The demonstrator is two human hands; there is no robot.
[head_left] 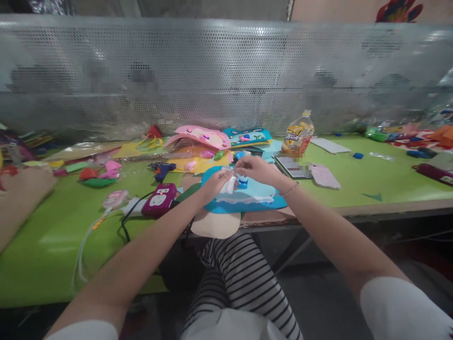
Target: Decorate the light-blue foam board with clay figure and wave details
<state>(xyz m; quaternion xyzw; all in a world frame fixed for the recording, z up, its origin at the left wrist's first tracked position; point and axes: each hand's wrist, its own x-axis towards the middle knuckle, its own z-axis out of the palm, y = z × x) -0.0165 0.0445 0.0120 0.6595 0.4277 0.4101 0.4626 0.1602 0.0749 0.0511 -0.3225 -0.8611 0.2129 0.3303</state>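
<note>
My left hand (216, 182) pinches a white scrap (229, 186). My right hand (256, 170) pinches a small blue piece (243, 182), just beside the scrap at 3 o'clock. Both are above a blue felt sheet (255, 200) at the near edge of the desk (354, 184). Bare desk lies at 3 o'clock; a purple device (160, 199) sits near at 9 o'clock.

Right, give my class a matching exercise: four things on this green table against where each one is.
1 bottle
2 maroon power strip
3 blue felt sheet
4 small white piece

a pinched between left hand and right hand
b under both hands
c left of the left hand
d upright, beyond the right hand

Pairs: 1-d, 2-c, 3-b, 4-a
</note>
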